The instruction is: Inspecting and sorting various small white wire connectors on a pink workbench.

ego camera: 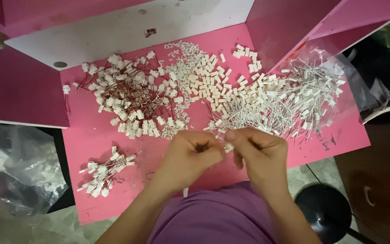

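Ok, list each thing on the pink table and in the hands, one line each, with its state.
left hand: closed, fingertips pinched beside the right hand
right hand: closed, grip on a small white connector
red-wired connector pile: loose, tangled heap
bare white connectors: scattered, unwired
white-wired pile: spread, partly on a clear bag
small bundle: lying apart, near the front left
pink table: flat

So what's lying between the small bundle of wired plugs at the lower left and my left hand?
Only bare pink table separates the small bundle from the left hand, in the head view.
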